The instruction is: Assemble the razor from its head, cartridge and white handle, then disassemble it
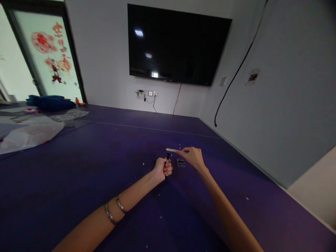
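My left hand [163, 167] is wrapped round the handle of an upright razor [168, 156], grey and black with a dark T-shaped head at the top. Between the pinched fingers of my right hand [193, 156] is a slim white stick [171, 150], pointing left. Its tip lies just over the razor's head; whether the two touch I cannot tell. Below my right hand, a small clear case [181, 162] with dark pieces in it rests on the purple surface.
The purple surface [105, 196] carries scattered white specks. White sheets and clear plastic [39, 131] lie at the left, near a dark blue cloth [51, 102]. A television [178, 45] hangs on the far wall, and a black cable [236, 71] dangles along the right wall.
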A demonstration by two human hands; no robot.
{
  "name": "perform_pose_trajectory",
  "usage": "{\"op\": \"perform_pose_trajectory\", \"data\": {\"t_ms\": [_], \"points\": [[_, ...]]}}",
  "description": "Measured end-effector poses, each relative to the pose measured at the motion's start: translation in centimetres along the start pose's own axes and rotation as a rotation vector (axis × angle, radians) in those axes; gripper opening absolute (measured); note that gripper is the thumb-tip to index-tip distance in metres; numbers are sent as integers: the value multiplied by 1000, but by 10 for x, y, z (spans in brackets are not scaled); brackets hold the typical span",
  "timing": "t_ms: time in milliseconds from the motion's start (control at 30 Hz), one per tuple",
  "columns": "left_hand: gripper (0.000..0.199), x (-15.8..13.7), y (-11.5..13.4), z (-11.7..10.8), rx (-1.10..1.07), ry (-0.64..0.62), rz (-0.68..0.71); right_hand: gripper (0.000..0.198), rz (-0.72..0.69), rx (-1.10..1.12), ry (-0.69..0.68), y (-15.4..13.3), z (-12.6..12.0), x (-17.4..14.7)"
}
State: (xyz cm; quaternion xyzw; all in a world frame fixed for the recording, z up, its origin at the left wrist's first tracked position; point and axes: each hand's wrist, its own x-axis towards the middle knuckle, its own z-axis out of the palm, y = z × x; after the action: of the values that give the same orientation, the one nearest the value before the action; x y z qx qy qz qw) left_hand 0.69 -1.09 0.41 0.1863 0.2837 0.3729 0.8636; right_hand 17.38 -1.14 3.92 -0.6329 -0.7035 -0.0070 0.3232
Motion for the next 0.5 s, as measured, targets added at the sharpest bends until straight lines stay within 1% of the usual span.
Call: {"op": "perform_pose_trajectory", "data": {"t_ms": [133,267,400,500], "points": [[26,0,-1,0,5,-17,-1,46,7,69,-93,3,1,1],[30,-2,0,0,7,-3,6,47,14,44,-33,5,3,1],[29,-4,1,0,5,-10,18,48,9,99,-90,7,4,1],[31,-5,1,1,10,-18,17,47,24,71,-23,10,4,1]]}}
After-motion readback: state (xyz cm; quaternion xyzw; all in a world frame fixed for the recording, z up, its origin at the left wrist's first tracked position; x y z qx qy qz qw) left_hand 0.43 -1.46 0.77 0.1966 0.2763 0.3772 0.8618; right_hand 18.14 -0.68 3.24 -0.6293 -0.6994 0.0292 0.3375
